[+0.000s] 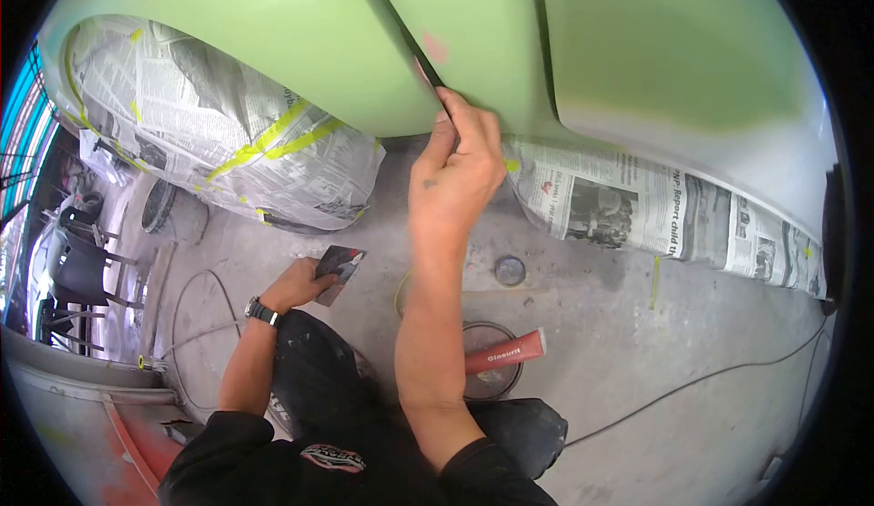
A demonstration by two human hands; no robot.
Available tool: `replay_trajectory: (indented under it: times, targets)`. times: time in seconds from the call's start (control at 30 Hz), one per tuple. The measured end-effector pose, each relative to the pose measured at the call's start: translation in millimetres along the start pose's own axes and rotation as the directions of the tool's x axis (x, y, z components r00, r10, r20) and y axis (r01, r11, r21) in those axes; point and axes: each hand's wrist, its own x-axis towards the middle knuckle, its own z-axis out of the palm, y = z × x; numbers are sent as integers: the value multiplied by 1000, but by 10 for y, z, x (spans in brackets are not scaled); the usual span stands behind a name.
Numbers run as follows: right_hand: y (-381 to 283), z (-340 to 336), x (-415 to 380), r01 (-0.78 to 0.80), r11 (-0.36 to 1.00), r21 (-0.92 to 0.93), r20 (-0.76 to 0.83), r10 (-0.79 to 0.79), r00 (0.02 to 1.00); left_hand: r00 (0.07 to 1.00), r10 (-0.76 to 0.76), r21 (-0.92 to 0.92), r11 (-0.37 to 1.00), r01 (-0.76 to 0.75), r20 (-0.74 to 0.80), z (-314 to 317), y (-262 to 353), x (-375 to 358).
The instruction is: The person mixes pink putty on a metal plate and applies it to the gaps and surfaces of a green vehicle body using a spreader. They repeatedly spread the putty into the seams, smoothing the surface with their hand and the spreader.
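Observation:
A green car body panel fills the top of the view, with dark gaps running down it and small pink patches near one gap. My right hand is raised to the lower end of the left gap, its fingers pinched on a thin item at the panel edge that is mostly hidden. Lower left, my left hand grips a flat dark plate with some red and white material on it. Newspaper held by yellow-green tape covers the wheel area beneath the panel.
A red tube lies across a round tin on the concrete floor, near a small round lid. More newspaper hangs at right. A bucket, cables and a dark chair are at left.

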Motion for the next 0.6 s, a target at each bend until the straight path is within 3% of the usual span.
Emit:
replay_trajectory:
  times: [0.17, 0.27, 0.37, 0.43, 0.6]
  targets:
    - [46, -120, 20, 21, 999, 40, 75, -24, 997, 1000, -6, 10, 1000, 6, 6, 86, -250, 96]
    - [35, -239, -16, 34, 999, 23, 123, -36, 992, 1000, -30, 51, 998, 29, 5, 53, -66, 86]
    - [-20, -153, -33, 30, 1000, 4, 27, -30, 999, 1000, -13, 5, 1000, 13, 9, 62, -28, 83]
    - [-59, -85, 15, 117, 993, 3, -57, -117, 992, 1000, -11, -15, 1000, 11, 4, 54, -4, 65]
    - [-125, -18, 41, 191, 980, -48, -99, -195, 976, 1000, 5, 2, 1000, -5, -16, 59, -99, 60]
